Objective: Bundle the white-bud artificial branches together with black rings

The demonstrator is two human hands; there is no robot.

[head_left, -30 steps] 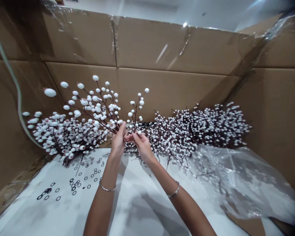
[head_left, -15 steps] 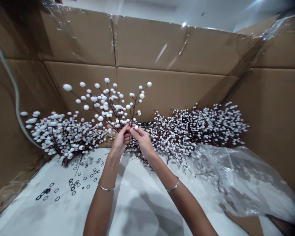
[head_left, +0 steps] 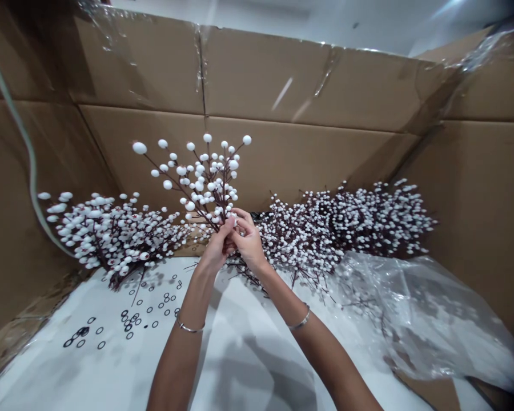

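Note:
A bunch of artificial berry stems (head_left: 200,185), white balls on dark brown twigs, stands upright over the table in front of me. My left hand (head_left: 217,246) is closed round the lower stems. My right hand (head_left: 249,240) meets it there, its fingers closed at the same stems by a low white berry. The stem ends are hidden behind my fingers. Behind and to the left lies a pile of white berry stems (head_left: 111,234). A larger pile of berry stems (head_left: 300,228) spreads on the right.
Several small black rings (head_left: 131,319) lie scattered on the white table surface (head_left: 163,359) at left. Clear plastic sheeting (head_left: 420,308) covers the right side. Tall cardboard walls (head_left: 304,91) close in the back and sides. A pale cable (head_left: 29,148) hangs at left.
The held berry stems have drawn together into a narrower, more upright bunch. The right-hand sprig has moved left against the others, and my two hands are pressed closer together.

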